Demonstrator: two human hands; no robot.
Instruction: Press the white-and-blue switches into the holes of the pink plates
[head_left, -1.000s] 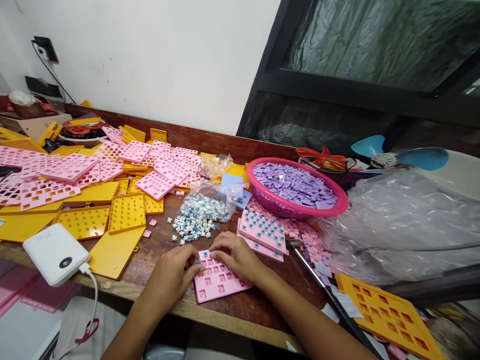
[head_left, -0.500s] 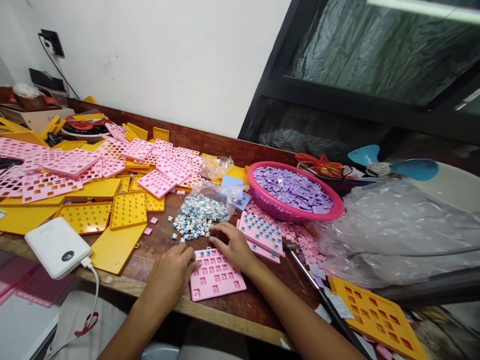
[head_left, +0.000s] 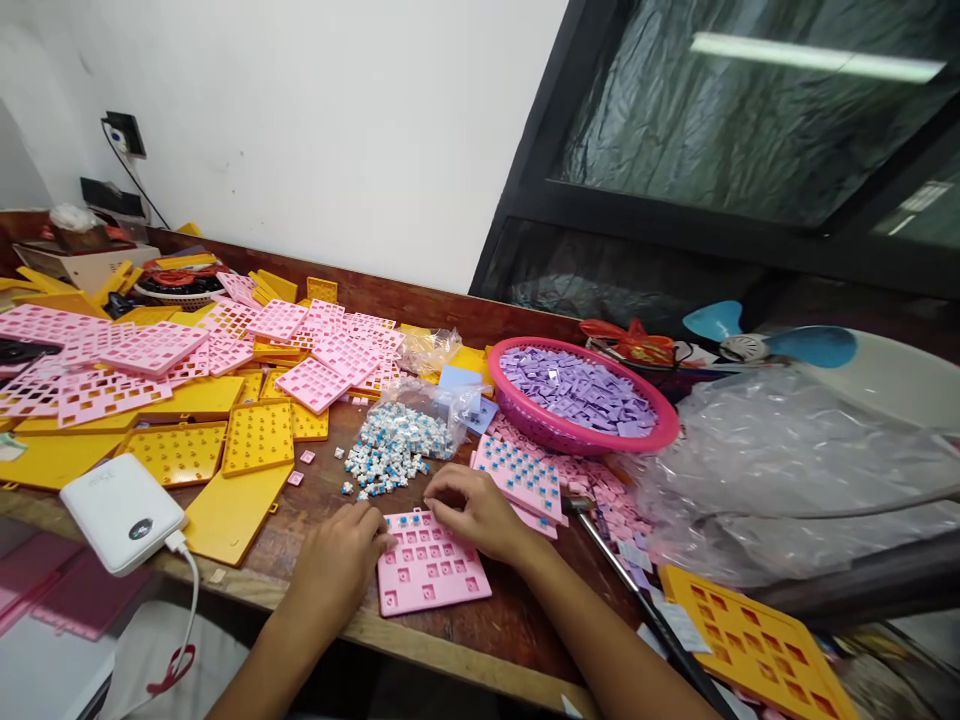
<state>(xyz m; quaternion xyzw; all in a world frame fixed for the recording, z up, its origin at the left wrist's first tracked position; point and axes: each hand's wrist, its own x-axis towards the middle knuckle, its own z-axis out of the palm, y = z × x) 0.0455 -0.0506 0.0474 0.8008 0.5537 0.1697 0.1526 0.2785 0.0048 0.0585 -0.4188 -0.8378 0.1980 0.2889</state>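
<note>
Near front edge of surface point(head_left: 480, 625) — pink plate point(head_left: 429, 563) lies flat, steadied by left hand point(head_left: 341, 545), small piece pinched at top row by right hand point(head_left: 472, 508). Plate could be pushed off edge; loose switch pile point(head_left: 382, 455) could be knocked — scattered.

— What colour is the switch plate point(head_left: 429, 562) at the near edge?
— Pink, gridded with square holes; a few blue-topped switches sit along its far row.
— And the loose switches point(head_left: 386, 450) beyond it?
— White and blue.
— The basket point(head_left: 581, 438) on the right?
— Pink, full of lilac keycaps point(head_left: 577, 385).
— The left side?
— Yellow trays point(head_left: 256, 437) dotted with small holes, and a white power bank point(head_left: 120, 512), on a brown wooden surface point(head_left: 517, 620).
</note>
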